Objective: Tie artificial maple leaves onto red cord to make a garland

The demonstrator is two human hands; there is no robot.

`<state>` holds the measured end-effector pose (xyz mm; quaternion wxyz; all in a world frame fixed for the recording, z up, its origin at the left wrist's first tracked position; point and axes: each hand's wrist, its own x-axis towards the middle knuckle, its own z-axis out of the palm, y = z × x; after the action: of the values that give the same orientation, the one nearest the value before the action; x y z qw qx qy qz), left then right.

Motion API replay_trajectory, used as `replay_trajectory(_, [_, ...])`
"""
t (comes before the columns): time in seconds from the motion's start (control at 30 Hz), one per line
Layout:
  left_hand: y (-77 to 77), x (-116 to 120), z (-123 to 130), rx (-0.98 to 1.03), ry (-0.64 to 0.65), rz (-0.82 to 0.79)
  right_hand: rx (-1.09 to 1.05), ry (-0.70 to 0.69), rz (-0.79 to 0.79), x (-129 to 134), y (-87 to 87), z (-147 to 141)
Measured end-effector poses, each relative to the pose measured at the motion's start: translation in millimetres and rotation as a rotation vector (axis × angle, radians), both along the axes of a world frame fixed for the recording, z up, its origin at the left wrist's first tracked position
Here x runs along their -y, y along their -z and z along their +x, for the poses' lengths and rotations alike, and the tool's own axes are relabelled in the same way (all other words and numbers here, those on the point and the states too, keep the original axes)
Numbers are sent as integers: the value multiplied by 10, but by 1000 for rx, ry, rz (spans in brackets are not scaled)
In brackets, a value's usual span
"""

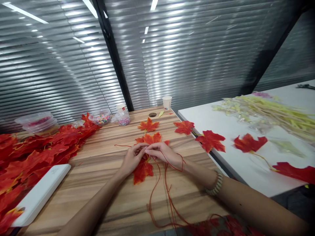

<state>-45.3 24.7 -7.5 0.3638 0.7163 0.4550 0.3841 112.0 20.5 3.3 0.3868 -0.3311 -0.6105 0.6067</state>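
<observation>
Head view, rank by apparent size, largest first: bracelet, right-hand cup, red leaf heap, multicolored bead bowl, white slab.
1. Leaf heap
2. White slab
3. Bracelet and bead bowl: too close to rank
4. Cup

A chunky, braided bracelet (215, 182) in muted grey-green circles the right forearm (242, 200); nearer the elbow is a small dark spot (240, 204). The left forearm (103, 196) is bare.

Wood tbl (98, 190) w/ red leaves (44, 150), cups (167, 103), tubs (100, 117), white case (41, 195).

Power bank (44, 193) on wood tbl (98, 183), L side, w/ white tbl (199, 113) R.
</observation>
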Motion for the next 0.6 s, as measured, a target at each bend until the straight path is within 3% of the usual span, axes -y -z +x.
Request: replay_trajectory(0.6, [-25, -6, 0, 2, -30, -3, -47, 2, -26, -6, 32, -5])
